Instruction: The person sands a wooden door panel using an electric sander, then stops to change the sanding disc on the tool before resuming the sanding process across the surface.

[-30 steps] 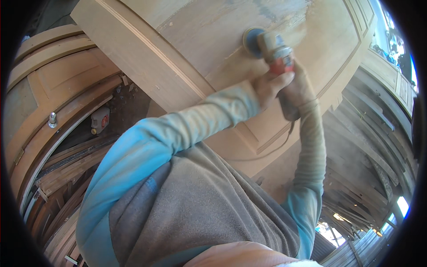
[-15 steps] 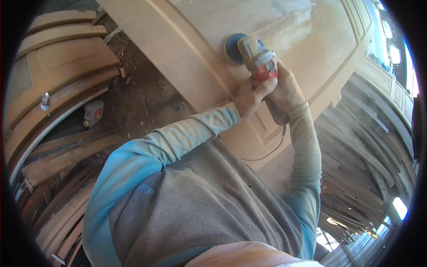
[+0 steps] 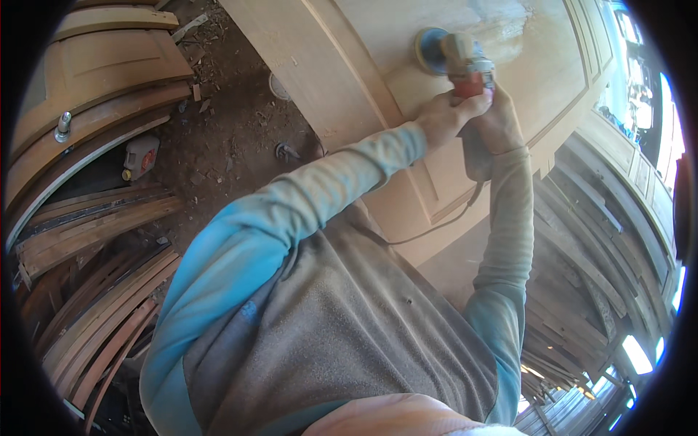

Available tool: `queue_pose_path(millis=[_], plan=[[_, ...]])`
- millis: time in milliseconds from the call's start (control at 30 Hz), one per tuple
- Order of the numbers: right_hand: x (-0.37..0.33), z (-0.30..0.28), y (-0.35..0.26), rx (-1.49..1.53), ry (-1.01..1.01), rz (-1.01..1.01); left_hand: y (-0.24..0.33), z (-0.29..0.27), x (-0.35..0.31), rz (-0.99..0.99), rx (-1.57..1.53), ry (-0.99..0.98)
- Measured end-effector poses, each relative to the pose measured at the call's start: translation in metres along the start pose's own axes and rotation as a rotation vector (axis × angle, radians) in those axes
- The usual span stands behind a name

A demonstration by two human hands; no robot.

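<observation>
A hand-held disc sander (image 3: 459, 62) with a grey and red body lies over a pale wooden panelled door (image 3: 320, 80), its round pad (image 3: 430, 51) at the door's recessed panel. Both hands are closed round the tool. My left hand (image 3: 447, 120) grips the red part from the left side, thumb on top. Along the right side of the body is my right hand (image 3: 500, 120), its fingers partly hidden behind the tool. From the rear of the sander a cord (image 3: 443, 229) curves over the door toward my body. Dust coats both sleeves.
Curved wooden pieces and another panelled door (image 3: 116, 65) stand at the left, a plastic jug (image 3: 140, 156) below them. Wood scraps litter the dirt floor (image 3: 225, 138). Stacked boards lie at lower left (image 3: 109, 312) and at right (image 3: 574, 240).
The sander and both hands have moved right and farther away across the door panel. The whole view has shifted a little, too. Both hands keep their grip.
</observation>
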State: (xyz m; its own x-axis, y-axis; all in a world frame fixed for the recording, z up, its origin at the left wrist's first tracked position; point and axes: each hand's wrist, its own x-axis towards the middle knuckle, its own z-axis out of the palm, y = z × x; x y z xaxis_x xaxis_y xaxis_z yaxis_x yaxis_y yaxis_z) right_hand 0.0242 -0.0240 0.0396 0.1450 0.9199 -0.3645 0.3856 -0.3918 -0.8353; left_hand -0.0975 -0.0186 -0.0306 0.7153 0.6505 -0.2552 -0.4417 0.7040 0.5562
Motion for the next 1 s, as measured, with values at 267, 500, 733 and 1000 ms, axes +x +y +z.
queue_pose_path(millis=[267,500,733,1000], plan=[[0.04,-0.068,0.016,-0.096,0.036,0.108,0.015,0.033,0.049,-0.055,0.084,-0.03],[-0.041,-0.012,0.021,-0.264,-0.009,-0.054,-0.033,0.027,-0.04,0.088,0.003,0.032],[-0.022,-0.072,0.002,0.026,0.037,0.146,-0.023,0.052,0.045,-0.137,0.115,-0.154],[-0.073,-0.017,0.009,-0.195,-0.052,0.005,-0.06,0.041,-0.055,0.093,-0.07,0.06]])
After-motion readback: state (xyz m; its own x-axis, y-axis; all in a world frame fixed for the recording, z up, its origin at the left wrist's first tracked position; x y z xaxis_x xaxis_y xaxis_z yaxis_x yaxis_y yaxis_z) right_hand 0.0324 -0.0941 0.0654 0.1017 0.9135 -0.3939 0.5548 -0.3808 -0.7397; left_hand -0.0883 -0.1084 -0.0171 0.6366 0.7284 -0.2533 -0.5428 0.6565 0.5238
